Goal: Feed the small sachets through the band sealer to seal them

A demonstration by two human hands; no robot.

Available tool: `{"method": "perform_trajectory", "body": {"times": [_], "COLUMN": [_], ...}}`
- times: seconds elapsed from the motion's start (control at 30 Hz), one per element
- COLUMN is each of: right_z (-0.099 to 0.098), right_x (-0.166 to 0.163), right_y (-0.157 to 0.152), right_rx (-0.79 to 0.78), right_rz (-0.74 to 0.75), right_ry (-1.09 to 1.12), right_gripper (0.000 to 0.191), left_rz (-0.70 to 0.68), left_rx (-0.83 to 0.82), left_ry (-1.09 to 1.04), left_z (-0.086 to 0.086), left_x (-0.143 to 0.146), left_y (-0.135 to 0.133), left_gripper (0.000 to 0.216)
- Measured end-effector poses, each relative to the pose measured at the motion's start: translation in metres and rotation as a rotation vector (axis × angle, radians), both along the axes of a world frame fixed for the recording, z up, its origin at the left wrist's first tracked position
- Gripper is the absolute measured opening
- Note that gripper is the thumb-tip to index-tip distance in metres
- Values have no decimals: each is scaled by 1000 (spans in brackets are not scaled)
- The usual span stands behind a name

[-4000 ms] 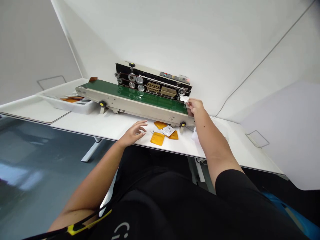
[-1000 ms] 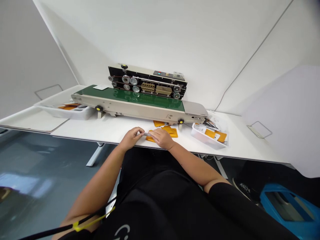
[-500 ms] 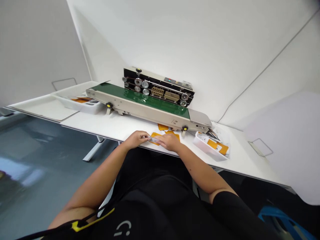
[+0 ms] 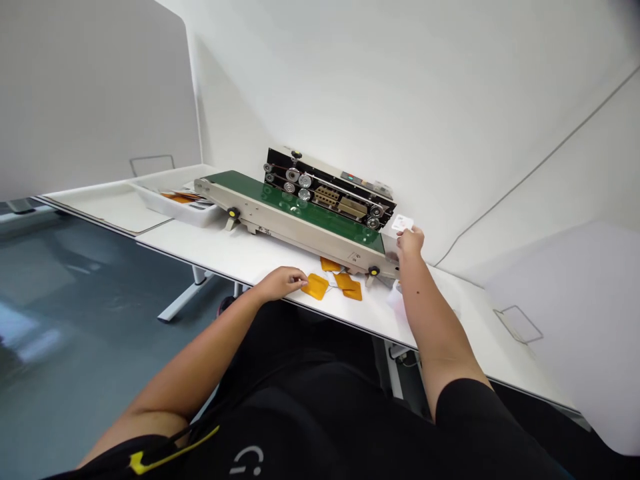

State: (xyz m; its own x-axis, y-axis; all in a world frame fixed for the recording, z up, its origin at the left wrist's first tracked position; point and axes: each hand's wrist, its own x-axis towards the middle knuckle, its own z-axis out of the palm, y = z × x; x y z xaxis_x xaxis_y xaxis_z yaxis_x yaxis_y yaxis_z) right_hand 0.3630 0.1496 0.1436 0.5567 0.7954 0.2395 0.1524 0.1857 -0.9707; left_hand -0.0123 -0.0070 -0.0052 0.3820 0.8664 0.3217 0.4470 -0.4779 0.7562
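My right hand [image 4: 411, 241] is stretched out to the right end of the band sealing machine [image 4: 330, 190], with a small white pouch [image 4: 403, 223] pinched in its fingers. The pouch stands beside the sealing head, above the infeed end of the green conveyor belt [image 4: 245, 188]. Low at the table's front edge, my left hand [image 4: 285, 283] has its fingers curled in at the left edge of a flat orange packet [image 4: 316, 287]. More orange packets [image 4: 349, 285] lie to the right of it, partly under the conveyor.
A white tray [image 4: 185, 212] of pouches stands on the table [image 4: 220, 250] at the left. Another white bin [image 4: 397, 303] is mostly hidden behind my right forearm. White panels and a wall surround the table.
My right hand has left the table front and moved up and right to the machine with the pouch. My left hand has let go of the pouch and stays low, beside an orange packet.
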Motion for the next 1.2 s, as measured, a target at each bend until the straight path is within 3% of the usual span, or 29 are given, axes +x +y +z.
{"method": "perform_trajectory", "body": {"times": [0.2, 0.5, 0.7, 0.8, 0.87, 0.93, 1.07, 1.2], "right_z": [-12, -7, -1, -4, -18, -42, -106, -153], "right_x": [-27, -57, -66, -69, -73, -81, -98, -105], "right_y": [9, 20, 17, -2, -26, -59, -122, -150], "right_rx": [-96, -194, -225, -90, 96, 254, 302, 129], "right_rz": [139, 262, 340, 222, 93, 100, 569, 702], "right_ry": [75, 99, -16, -283, -547, -758, -1117, -1280], "right_gripper": [16, 20, 10, 20, 34, 41, 43, 64], "left_rz": [-11, -15, -20, -12, -11, -13, -23, -27], "left_rx": [14, 58, 44, 40, 28, 23, 37, 41], "left_ry": [10, -14, -5, 2, 8, 14, 12, 35], "left_z": [3, 2, 2, 3, 4, 4, 3, 3], "left_x": [0, 1, 1, 1, 1, 1, 2, 3], "left_y": [-2, -2, -2, -3, -4, -4, -2, 0], "left_gripper": [33, 32, 31, 30, 29, 29, 30, 29]}}
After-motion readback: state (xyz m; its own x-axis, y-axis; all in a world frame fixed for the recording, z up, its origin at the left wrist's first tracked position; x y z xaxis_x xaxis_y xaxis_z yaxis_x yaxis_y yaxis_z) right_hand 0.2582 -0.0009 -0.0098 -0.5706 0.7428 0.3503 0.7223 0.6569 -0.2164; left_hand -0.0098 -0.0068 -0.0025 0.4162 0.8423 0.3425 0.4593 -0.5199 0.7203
